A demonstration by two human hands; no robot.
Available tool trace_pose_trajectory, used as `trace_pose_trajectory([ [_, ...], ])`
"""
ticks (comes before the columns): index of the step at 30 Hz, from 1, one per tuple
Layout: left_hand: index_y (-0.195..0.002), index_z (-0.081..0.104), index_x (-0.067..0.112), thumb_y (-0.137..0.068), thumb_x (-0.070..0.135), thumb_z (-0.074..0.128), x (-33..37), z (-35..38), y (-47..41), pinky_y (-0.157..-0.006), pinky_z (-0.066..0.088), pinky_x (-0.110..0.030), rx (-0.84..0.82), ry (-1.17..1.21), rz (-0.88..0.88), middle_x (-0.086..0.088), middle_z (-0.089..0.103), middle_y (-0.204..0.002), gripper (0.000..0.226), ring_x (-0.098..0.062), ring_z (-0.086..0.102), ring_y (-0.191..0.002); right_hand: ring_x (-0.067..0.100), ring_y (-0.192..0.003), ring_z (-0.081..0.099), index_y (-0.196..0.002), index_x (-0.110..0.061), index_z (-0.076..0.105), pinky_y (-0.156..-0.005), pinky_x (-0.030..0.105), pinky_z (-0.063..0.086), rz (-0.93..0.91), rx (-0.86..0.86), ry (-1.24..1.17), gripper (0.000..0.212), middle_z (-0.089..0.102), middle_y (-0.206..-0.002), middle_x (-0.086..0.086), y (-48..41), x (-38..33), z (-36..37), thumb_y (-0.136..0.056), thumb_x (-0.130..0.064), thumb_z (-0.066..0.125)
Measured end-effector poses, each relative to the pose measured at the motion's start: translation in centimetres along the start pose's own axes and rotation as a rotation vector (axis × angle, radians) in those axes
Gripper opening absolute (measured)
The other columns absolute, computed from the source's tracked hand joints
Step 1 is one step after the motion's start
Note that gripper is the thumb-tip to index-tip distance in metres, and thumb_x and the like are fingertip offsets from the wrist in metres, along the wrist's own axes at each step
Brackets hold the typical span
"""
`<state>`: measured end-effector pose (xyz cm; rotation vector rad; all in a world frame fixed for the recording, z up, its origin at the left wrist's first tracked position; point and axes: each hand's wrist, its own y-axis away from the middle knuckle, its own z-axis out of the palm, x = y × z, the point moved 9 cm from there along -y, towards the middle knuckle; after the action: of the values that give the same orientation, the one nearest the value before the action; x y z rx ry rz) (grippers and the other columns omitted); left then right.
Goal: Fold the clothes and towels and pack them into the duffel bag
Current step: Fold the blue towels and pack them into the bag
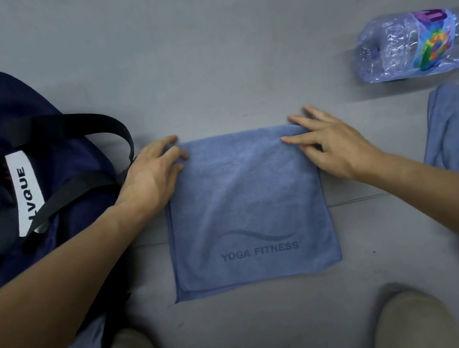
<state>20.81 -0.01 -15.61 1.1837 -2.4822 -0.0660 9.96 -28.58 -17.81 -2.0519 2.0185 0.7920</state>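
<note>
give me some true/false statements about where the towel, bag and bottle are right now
1. The left hand and the right hand both rest on the far corners of the folded towel. True.
2. The plastic bottle stands upright. False: it lies on its side.
3. The duffel bag sits to the left of the folded towel. True.
4. The folded towel is already inside the duffel bag. False: it lies on the floor beside the bag.
</note>
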Motion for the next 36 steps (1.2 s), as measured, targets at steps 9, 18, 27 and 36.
trace_pose_trajectory([
  [9, -0.108, 0.070, 0.013, -0.090, 0.008, 0.068, -0.9, -1.1, -0.8, -0.084, 0.042, -0.036, 0.067, -0.024, -0.045, -0.006, 0.063, -0.111, 0.018, -0.034, 0.054, -0.099, 0.040, -0.135, 0.044, -0.130, -0.018, 0.067, -0.111, 0.054, 0.038, -0.039, 0.007, 0.087, 0.043, 0.058, -0.141, 0.008, 0.5, 0.0, -0.6, -0.097, -0.018, 0.039],
  [18, -0.102, 0.072, 0.006, -0.094, -0.002, 0.057, -0.9, -4.7, -1.3, -0.075, 0.034, -0.013, 0.277, 0.095, -0.126, -0.009, 0.059, -0.097, 0.019, -0.012, 0.058, -0.088, 0.040, -0.127, 0.047, -0.139, -0.009, 0.058, -0.109, 0.030, 0.026, 0.016, 0.091, -0.004, 0.049, 0.050, -0.143, 0.014, -2.1, -0.8, -3.8, -0.093, -0.011, 0.043],
  [27, -0.129, 0.059, 0.011, -0.095, 0.001, 0.055, 2.8, -5.7, 5.7, -0.072, 0.050, -0.043, 0.269, 0.064, -0.001, -0.011, 0.058, -0.107, 0.036, -0.031, 0.057, -0.090, 0.032, -0.123, 0.056, -0.117, -0.014, 0.074, -0.107, 0.029, 0.035, -0.014, 0.141, -0.074, 0.038, 0.067, -0.127, 0.007, 5.1, -2.2, -5.1, -0.093, -0.025, 0.048],
  [36, -0.130, 0.060, 0.018, -0.089, 0.015, 0.063, 7.1, 4.0, 18.1, -0.073, 0.051, -0.036, -0.047, -0.060, 0.303, -0.003, 0.060, -0.106, 0.042, -0.028, 0.060, -0.082, 0.028, -0.126, 0.056, -0.108, -0.023, 0.077, -0.104, 0.041, 0.045, -0.284, -0.142, 0.320, 0.042, 0.067, -0.124, 0.001, 16.1, -4.7, 2.1, -0.092, -0.043, 0.044],
])
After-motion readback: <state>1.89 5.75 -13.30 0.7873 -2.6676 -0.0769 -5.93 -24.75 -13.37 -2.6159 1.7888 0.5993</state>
